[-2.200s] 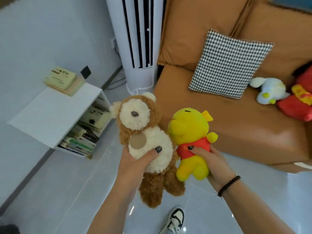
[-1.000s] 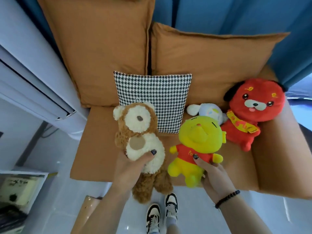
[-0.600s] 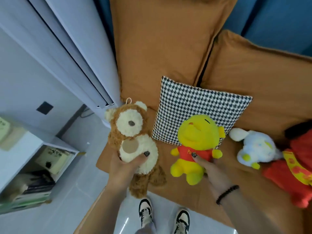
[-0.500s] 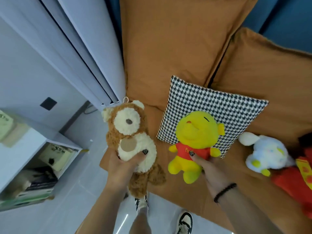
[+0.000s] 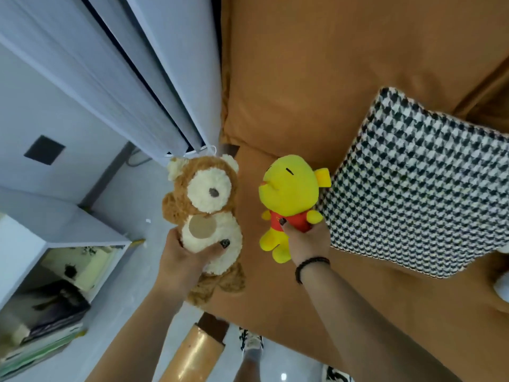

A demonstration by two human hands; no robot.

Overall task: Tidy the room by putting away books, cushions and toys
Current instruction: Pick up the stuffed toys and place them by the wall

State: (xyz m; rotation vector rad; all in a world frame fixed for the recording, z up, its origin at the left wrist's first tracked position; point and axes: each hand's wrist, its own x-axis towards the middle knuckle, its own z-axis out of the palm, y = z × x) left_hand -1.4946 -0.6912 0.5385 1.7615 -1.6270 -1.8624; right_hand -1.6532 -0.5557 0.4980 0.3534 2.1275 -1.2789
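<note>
We hold two soft toys up in front of the orange-brown fabric sofa (image 5: pixel 344 78). Item one: a fluffy brown-and-cream plush bear (image 5: pixel 205 213), upright and facing us, gripped round its cream belly by our left hand (image 5: pixel 184 257), thumb with dark nail polish pressed across the front. Item two: a bright yellow plush bear in a red shirt (image 5: pixel 289 199), upright with its head turned to our left, pinched at the shirt by our right hand (image 5: pixel 305 241), which wears a black bead bracelet (image 5: pixel 311 264) at the wrist. The two toys hang side by side, apart. Item three: a black-and-white houndstooth square cushion (image 5: pixel 418 183) leaning on the sofa seat, just beside the yellow toy. At left, a white open-fronted shelf unit (image 5: pixel 68 227) holding blurred books, beside a tall white standing air conditioner (image 5: pixel 154 78).
</note>
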